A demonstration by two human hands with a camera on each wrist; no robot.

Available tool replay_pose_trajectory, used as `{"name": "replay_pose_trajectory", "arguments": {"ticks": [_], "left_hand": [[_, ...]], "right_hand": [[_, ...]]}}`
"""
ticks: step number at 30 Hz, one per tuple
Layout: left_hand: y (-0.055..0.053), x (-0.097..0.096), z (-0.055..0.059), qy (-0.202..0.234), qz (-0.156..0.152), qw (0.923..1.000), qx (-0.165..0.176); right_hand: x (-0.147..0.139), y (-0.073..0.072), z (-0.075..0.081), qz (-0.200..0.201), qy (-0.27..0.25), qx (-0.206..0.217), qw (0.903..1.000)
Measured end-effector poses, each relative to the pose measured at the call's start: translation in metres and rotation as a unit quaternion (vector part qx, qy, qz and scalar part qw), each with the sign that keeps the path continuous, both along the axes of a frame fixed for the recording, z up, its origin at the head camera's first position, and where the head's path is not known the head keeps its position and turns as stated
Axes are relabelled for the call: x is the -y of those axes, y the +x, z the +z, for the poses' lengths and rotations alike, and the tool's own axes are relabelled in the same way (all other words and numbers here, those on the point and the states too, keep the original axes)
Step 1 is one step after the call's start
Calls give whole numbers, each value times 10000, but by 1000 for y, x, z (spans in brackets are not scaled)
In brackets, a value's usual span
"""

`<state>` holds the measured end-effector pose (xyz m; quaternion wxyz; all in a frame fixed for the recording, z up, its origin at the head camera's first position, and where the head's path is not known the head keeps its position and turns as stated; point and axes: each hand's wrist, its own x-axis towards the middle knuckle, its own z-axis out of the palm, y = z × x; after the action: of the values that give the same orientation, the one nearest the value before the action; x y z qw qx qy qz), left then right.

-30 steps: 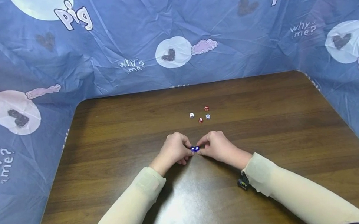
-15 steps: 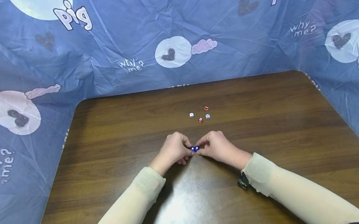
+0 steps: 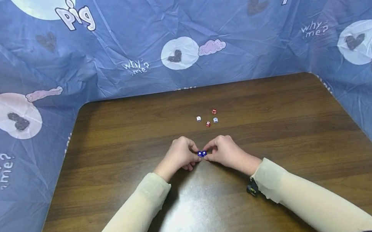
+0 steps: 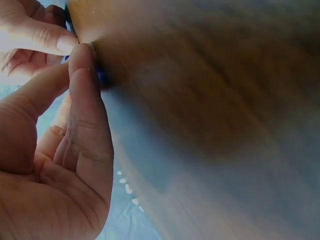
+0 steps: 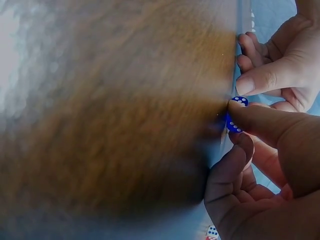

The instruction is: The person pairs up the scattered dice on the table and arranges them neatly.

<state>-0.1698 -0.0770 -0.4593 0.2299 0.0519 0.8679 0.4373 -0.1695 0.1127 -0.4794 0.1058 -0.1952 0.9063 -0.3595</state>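
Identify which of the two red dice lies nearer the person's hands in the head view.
The front red die, just left of the bluish-white die; the back red die lies behind the bluish-white one, farther from the left hand and right hand.

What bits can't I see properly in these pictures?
Head view: dots on small red cube dice, too small to count.
Left wrist view: small blue cube dice, mostly hidden behind the left hand.
Left wrist view: brown wooden table, blurred.
Right wrist view: one red die, cut off by bottom edge.
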Motion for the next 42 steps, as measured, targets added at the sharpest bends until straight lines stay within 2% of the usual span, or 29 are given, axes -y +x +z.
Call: {"name": "replay_pose_trajectory", "arguments": {"ticks": [6, 14, 22, 26, 31, 42], "left_hand": [[0, 4, 1, 238, -21, 9997, 94], [-8, 14, 9, 462, 217, 9987, 58], [-31, 18, 9, 1109, 413, 9930, 43], [-44, 16, 7, 1296, 591, 9898, -51], [-59, 14, 2, 1276, 772, 9885, -259], [-81, 9, -1, 995, 721, 9920, -306]], "right_hand": [[-2, 0, -1, -61, 15, 21, 10000], [-3, 0, -2, -120, 5, -14, 9999], [-4, 0, -1, -132, 9, -11, 9999], [-3, 1, 0, -142, -23, 25, 9999], [-2, 1, -1, -147, -16, 86, 9999], [-1, 1, -1, -154, -14, 167, 9997]]}}
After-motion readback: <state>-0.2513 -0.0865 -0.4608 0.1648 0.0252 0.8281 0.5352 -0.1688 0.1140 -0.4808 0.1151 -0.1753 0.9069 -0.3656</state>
